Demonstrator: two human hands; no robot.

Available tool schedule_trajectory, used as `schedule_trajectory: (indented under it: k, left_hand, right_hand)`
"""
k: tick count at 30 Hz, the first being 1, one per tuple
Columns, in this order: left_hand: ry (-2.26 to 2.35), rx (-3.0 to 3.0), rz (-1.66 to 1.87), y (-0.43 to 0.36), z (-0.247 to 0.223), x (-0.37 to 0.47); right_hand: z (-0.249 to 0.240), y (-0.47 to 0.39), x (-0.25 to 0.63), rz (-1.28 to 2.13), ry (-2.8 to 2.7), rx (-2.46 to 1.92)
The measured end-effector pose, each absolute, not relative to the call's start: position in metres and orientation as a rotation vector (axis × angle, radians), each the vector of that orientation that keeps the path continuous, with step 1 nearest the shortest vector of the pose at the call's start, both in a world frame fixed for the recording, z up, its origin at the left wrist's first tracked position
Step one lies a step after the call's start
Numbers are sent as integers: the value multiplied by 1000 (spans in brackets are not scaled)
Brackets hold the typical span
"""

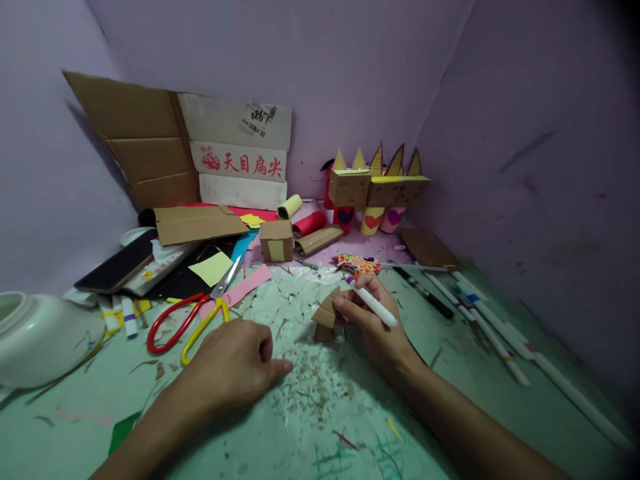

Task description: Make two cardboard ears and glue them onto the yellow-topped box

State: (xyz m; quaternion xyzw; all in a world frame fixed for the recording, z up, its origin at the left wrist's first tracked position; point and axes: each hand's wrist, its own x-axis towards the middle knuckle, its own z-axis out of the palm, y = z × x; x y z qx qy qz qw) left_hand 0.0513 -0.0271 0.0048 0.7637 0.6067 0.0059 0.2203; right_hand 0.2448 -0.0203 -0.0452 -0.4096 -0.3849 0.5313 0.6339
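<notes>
My right hand (377,327) is closed around a white marker (374,303) with a purple end that points up and away to the left. The same hand pinches a small corrugated cardboard piece (327,308) between thumb and fingers, just above the table. A second bit of brown cardboard (324,332) shows below it. My left hand (235,360) rests on the table with its fingers curled in and the thumb sticking out to the right; nothing shows in it. Beyond it lie open scissors (220,290) with a red and a yellow handle, partly over a pink paper strip (250,287).
Cardboard animal figures (350,190) stand at the back right. Nearby are a small cardboard box (277,241), paper tubes (309,224) and a folded carton (240,160). A white pot (45,340) sits left; several markers (480,320) lie right. Scraps litter the green table (280,427).
</notes>
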Motion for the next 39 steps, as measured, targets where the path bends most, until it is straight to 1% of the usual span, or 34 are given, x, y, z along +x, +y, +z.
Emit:
schedule_trajectory:
  k: [2, 5, 10, 12, 14, 15, 17, 20, 24, 28, 34, 39]
  left_hand:
    - [1638, 2220, -135, -31, 3, 51]
    - [1617, 2315, -79, -28, -2, 50]
    - [2088, 2287, 283, -2, -6, 32]
    - [2072, 2168, 549, 1, -5, 31]
    - [1875, 1930, 798, -4, -4, 41]
    - [1709, 1772, 788, -9, -5, 49]
    - [1343, 1484, 586, -20, -9, 66]
    - [1166, 1180, 551, -30, -22, 84]
    - [1162, 972, 643, -28, -37, 87]
    - [1179, 858, 642, -24, -37, 86]
    - [1237, 895, 593, -25, -31, 90]
    - [1281, 904, 567, -25, -31, 90]
  right_hand:
    - [-45, -21, 244, 1215, -918, -941]
    - [-43, -21, 243, 1194, -926, -971]
    - [-39, -23, 240, 1231, -964, -955]
    - [-39, -24, 238, 1298, -986, -916]
    - [-39, -25, 236, 1359, -980, -890]
    - [-39, -26, 235, 1381, -966, -883]
    - [-41, -27, 235, 1416, -938, -878]
    - [-43, -26, 236, 1448, -951, -899]
    - [-42, -22, 241, 1333, -970, -1035]
    - [-37, -25, 250, 1152, -888, -1075]
    - [-40, -37, 244, 1062, -1199, -1144]
    - [-47, -42, 242, 838, -1403, -1174]
